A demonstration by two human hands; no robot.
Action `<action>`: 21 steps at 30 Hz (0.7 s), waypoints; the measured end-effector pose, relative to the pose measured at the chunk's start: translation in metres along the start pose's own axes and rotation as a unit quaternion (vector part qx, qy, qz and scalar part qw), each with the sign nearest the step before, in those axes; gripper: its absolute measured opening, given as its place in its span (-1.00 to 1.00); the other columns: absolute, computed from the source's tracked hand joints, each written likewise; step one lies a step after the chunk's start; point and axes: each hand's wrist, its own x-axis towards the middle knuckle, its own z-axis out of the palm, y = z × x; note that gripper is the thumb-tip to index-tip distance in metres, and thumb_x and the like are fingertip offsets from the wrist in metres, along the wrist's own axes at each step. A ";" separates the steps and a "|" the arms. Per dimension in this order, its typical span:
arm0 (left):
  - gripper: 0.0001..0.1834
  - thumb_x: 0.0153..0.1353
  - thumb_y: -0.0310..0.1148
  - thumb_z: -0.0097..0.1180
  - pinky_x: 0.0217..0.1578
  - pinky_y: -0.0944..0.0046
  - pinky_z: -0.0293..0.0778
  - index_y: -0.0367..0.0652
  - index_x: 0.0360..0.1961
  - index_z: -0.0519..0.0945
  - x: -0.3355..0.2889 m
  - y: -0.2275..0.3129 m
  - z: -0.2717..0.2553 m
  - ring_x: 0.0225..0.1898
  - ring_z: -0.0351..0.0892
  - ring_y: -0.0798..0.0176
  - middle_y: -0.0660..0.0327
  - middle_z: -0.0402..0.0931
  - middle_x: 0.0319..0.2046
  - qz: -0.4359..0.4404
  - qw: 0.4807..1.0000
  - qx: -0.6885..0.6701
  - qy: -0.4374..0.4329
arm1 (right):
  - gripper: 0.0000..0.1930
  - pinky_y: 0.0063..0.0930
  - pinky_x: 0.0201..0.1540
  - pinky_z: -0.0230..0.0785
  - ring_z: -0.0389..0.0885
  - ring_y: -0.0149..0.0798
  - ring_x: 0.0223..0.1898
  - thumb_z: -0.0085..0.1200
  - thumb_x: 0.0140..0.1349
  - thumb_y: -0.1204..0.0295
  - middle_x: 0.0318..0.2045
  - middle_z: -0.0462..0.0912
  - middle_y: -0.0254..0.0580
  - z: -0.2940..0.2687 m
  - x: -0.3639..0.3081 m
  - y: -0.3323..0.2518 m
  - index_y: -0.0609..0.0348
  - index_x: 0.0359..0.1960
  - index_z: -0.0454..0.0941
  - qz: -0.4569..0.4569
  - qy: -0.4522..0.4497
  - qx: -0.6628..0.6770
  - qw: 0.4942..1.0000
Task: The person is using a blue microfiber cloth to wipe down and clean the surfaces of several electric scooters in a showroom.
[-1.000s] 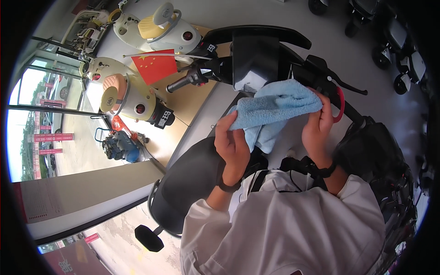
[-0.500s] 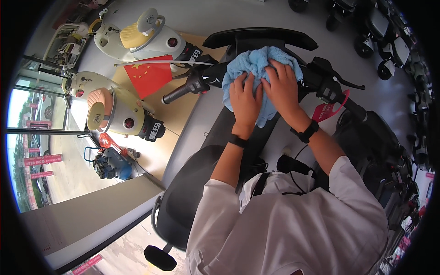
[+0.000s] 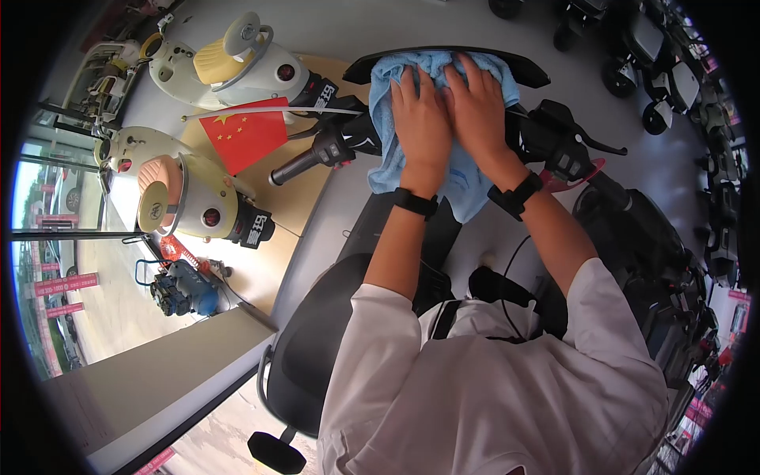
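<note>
A light blue towel (image 3: 385, 150) is draped over the front of a black scooter, between its handlebars, and reaches up to the dark windscreen (image 3: 532, 71). My left hand (image 3: 423, 131) lies on the towel with its fingers stretched forward. Beside it, my right hand (image 3: 478, 119) presses on the same cloth, fingers also extended and slightly apart. Both hands are close together, with their fingertips near the windscreen's lower part. The left handlebar grip (image 3: 294, 167) and the right brake lever (image 3: 603, 148) stick out on either side. What lies beneath the cloth is hidden.
The scooter's black seat (image 3: 321, 340) is at my left, with a mirror (image 3: 277, 453) below it. A red flag (image 3: 245, 133) on a pole stands beside two cream scooters (image 3: 178, 190). A blue air compressor (image 3: 186, 286) sits lower left. Dark scooters (image 3: 633, 245) crowd the right.
Both hands have slid forward, away from me, pushing the towel up onto the windscreen. The towel was bunched between the handlebars and is now spread longer. The view has shifted slightly.
</note>
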 end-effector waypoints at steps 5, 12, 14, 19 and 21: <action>-0.61 0.13 -0.48 0.09 0.10 -0.03 0.32 -0.33 0.01 0.46 -0.024 0.001 -0.016 0.05 0.36 -0.23 -0.13 0.39 0.07 -0.020 0.998 -0.023 -0.055 | -0.66 -0.20 0.08 0.26 0.43 -0.04 -0.01 0.11 0.10 0.44 0.13 0.41 -0.07 -0.017 -0.019 -0.009 0.21 -0.06 0.47 0.006 -0.038 0.006 0.999; -0.65 0.14 -0.50 0.08 0.11 -0.10 0.31 -0.32 -0.02 0.47 -0.086 0.014 -0.045 0.07 0.34 -0.31 -0.11 0.41 0.06 -0.024 0.994 -0.003 -0.106 | -0.58 -0.20 0.04 0.28 0.42 -0.04 -0.04 0.16 0.08 0.42 0.19 0.36 -0.06 -0.042 -0.077 -0.027 0.25 0.00 0.44 0.013 -0.112 0.041 0.993; -0.65 0.14 -0.50 0.08 0.11 -0.11 0.30 -0.33 -0.02 0.47 -0.078 0.012 -0.040 0.07 0.33 -0.32 -0.12 0.41 0.07 -0.030 0.995 -0.007 -0.097 | -0.58 -0.21 0.05 0.27 0.42 -0.04 -0.04 0.15 0.08 0.42 0.20 0.35 -0.05 -0.038 -0.070 -0.024 0.25 0.01 0.44 0.008 -0.099 0.039 0.994; -0.64 0.15 -0.50 0.07 0.14 -0.11 0.27 -0.34 0.00 0.46 -0.060 0.009 -0.026 0.07 0.33 -0.32 -0.12 0.39 0.08 -0.059 0.996 -0.038 -0.056 | -0.58 -0.25 0.08 0.25 0.42 -0.07 -0.04 0.14 0.10 0.40 0.20 0.35 -0.06 -0.030 -0.046 -0.019 0.25 0.01 0.43 0.002 -0.081 0.030 0.996; -0.63 0.15 -0.50 0.06 0.14 -0.11 0.27 -0.33 0.01 0.46 -0.064 0.009 -0.025 0.07 0.33 -0.31 -0.10 0.39 0.08 -0.051 0.997 -0.046 -0.039 | -0.57 -0.25 0.07 0.26 0.42 -0.07 -0.04 0.15 0.10 0.39 0.19 0.36 -0.09 -0.027 -0.051 -0.017 0.22 0.02 0.44 -0.004 -0.072 0.016 0.997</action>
